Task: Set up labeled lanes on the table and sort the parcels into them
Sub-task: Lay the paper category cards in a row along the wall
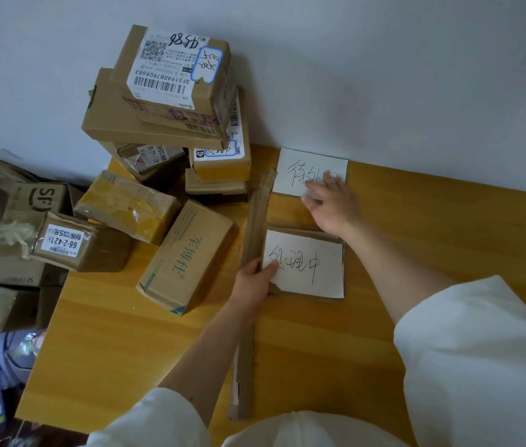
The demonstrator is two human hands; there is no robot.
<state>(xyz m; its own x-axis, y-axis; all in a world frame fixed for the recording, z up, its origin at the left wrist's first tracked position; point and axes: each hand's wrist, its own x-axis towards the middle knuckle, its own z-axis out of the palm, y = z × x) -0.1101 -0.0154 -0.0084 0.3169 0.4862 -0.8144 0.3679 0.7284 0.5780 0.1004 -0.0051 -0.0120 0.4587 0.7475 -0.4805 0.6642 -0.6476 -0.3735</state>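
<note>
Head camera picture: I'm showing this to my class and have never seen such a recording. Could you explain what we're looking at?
One picture, from a camera worn on a person's head, looking down at their bare hands over a wooden table. The left hand grips the near handwritten card; the right hand rests flat on the far card by the wall. A long cardboard strip lies beside the cards, like a lane divider. Unsorted parcels are piled to the left.

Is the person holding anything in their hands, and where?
The left hand pinches the near paper label at its left edge. The right hand rests flat on the far label.
</note>
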